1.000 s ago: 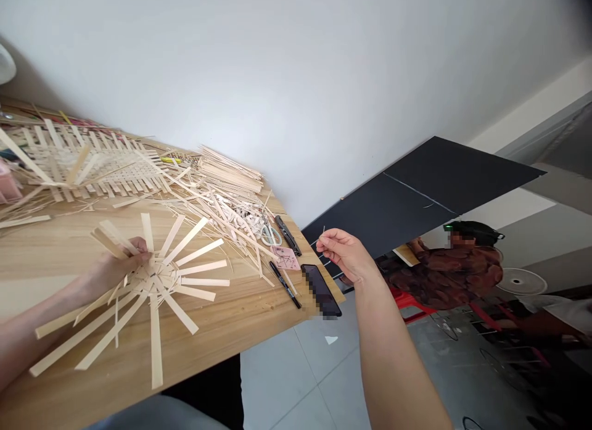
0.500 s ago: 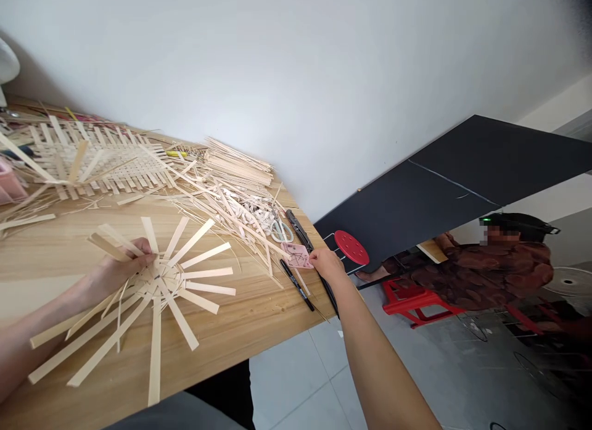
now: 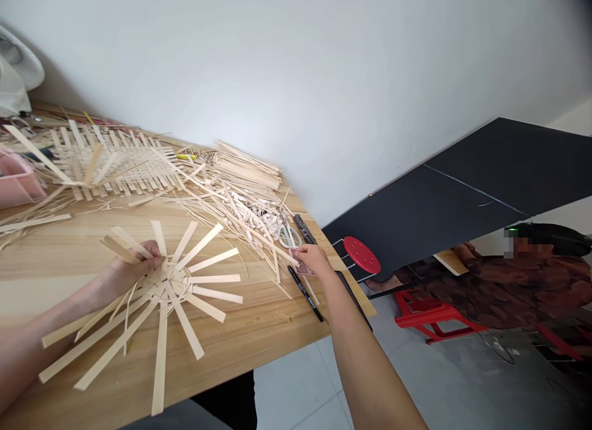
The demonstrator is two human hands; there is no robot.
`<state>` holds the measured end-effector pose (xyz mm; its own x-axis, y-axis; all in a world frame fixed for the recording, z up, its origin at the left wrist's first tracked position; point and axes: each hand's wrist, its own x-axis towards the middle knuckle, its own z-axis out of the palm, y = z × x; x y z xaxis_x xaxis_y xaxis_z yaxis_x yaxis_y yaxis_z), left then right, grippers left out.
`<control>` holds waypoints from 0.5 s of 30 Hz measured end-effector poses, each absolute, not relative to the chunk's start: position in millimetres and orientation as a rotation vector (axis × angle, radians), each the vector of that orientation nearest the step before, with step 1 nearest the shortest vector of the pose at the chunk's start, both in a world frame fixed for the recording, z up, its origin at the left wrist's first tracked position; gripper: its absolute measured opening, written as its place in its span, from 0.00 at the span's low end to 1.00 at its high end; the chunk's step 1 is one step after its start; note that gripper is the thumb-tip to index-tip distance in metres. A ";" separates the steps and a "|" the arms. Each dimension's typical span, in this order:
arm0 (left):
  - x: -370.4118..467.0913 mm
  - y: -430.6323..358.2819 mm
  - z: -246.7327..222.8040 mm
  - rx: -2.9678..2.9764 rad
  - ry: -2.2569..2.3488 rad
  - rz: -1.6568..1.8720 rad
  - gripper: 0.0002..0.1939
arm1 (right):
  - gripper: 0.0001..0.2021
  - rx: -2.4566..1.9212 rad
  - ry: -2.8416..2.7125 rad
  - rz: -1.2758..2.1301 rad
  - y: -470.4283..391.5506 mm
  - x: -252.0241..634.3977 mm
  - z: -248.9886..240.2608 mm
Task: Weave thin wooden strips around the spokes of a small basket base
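Observation:
My left hand (image 3: 141,260) grips the upper left side of a radial bamboo weave (image 3: 169,289), thumb and fingers pinching near its woven centre. Flat pale strips stick out from that centre all around, and a few thin ones dangle below my hand. My right hand (image 3: 315,261) reaches to the table's right end, over a small pink tray (image 3: 303,269) that it partly covers. Its fingertips are pressed together at the tray; what they hold, if anything, I cannot make out. Just beyond lie scissors with pale blue handles (image 3: 283,239) and a dark utility knife (image 3: 304,229). Nearer is a black marker (image 3: 305,293).
Loose strips (image 3: 231,211) and a strip bundle (image 3: 247,168) lie along the wall. A woven lattice (image 3: 120,161) and pink box (image 3: 18,180) are at left. Past the table's right edge stand a red stool (image 3: 362,255) and a seated person (image 3: 513,288).
My right hand has moved left and farther over the pink tray, from its right edge. My left hand keeps its grip on the weave. The whole view has shifted slightly.

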<state>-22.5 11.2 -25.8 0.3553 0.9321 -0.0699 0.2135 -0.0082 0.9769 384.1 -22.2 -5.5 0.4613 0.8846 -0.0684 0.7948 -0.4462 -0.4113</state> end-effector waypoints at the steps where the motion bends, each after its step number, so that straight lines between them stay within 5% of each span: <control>1: -22.5 10.4 -24.5 1.488 1.061 0.802 0.09 | 0.07 -2.354 -1.414 0.410 -22.9 384.7 -4.7; 7: -19.7 5.2 -15.6 1.414 1.029 0.847 0.10 | 0.06 -2.109 -1.299 0.467 -32.6 390.5 30.9; 15: -29.9 9.8 -20.4 1.432 0.996 0.847 0.08 | 0.14 -1.600 -1.140 1.012 -54.4 359.0 123.8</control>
<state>-29.9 9.8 -20.4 0.3816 0.9234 -0.0401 0.1081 -0.0015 0.9941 359.0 -54.4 123.8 0.2402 0.9639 -0.1152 0.2289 -0.1716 -0.9582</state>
